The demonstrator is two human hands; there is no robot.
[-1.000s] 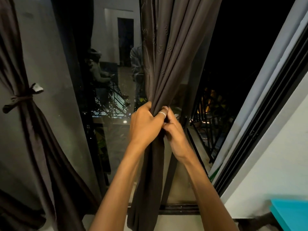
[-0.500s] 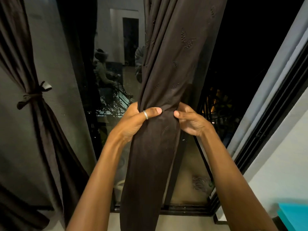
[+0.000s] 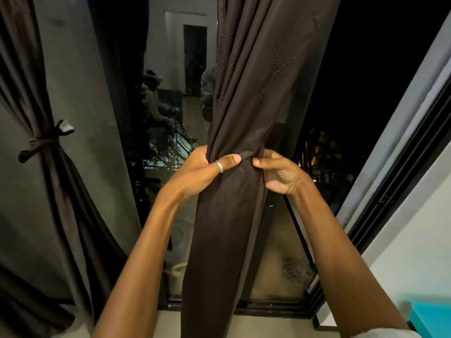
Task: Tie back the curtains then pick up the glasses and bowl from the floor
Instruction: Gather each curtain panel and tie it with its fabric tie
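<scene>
Curtain [image 3: 246, 98], dark brown, hangs at centre in front of the window glass [image 3: 170, 113], bunched into a narrow column at mid-height. Left grip [image 3: 202, 173] clenched round the bunch from the left, thumb laid across the front of the fabric, silver ring [image 3: 219, 166] on that thumb. Right grip [image 3: 280, 175] grasps the same bunch from the right, thumb tip on the front fold, fingers curled behind. Thumb tips near each other, not touching. Below the grips the fabric hangs flat, running out at the bottom edge. Second curtain [image 3: 63, 196] at far left, already cinched with a knotted tie [image 3: 40, 143]. Black window frame [image 3: 390, 198] and white wall [image 3: 415, 252] on the right. Turquoise object [image 3: 433, 318] at bottom right corner, cut off by the edge.
</scene>
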